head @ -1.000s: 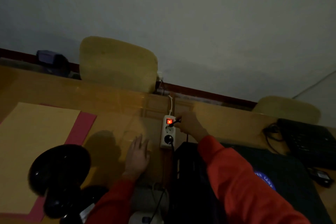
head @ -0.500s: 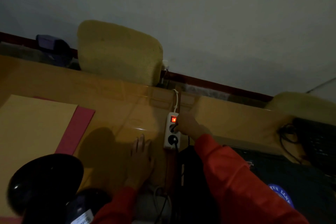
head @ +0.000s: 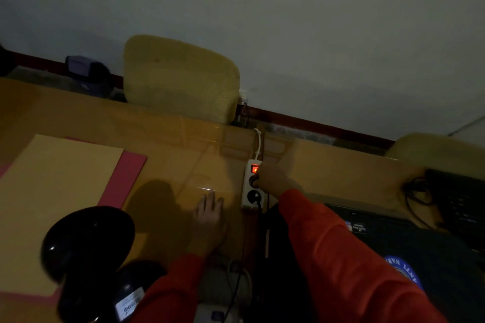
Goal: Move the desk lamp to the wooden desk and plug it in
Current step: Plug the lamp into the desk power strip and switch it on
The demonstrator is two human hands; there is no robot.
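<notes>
Right hand at the power strip, lamp at the near-left corner of the desk

The right hand is closed around something dark at the middle socket of the white power strip, which lies near the far edge of the wooden desk; its red switch glows. I cannot tell exactly what the fingers pinch. The left hand lies flat on the desk with fingers spread, just beside the strip. The black desk lamp stands at the near-left corner, partly over a tan sheet.
</notes>
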